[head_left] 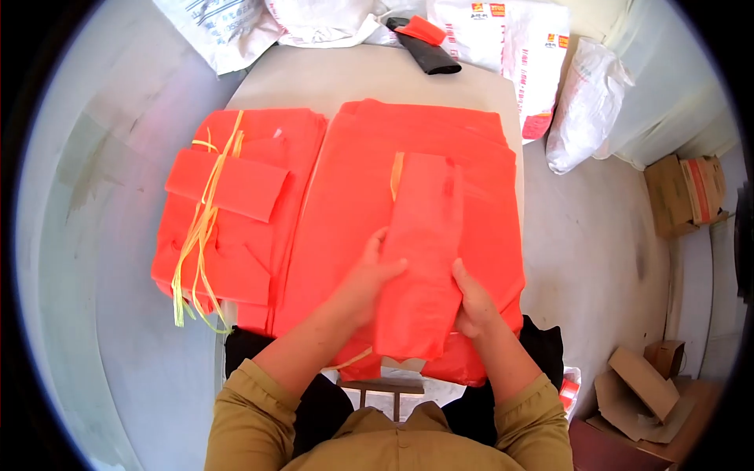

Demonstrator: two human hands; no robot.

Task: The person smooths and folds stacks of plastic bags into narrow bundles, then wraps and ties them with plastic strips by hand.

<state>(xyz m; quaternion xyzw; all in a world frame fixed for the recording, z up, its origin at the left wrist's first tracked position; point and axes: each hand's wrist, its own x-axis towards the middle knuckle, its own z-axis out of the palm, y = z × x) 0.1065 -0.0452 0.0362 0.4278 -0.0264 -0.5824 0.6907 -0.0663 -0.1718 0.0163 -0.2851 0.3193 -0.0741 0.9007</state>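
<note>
Table (314, 74) was mostly covered by lg red sheet stack (342, 188); tied red bundle (251, 228) was set on L. White sack (499, 59) was seen at far edge, contents hidden, red/orange print too sm to read. Cardboard box (640, 396) was seen open, lower R, contents unclear. Folded red piece (424, 243) was held over stack, pinched at its sides btwn L hand (373, 275) + R hand (475, 302).

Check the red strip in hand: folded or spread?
Folded, apparently: the strip is long and narrow, held between left hand and right hand; layer count cannot be told.
</note>
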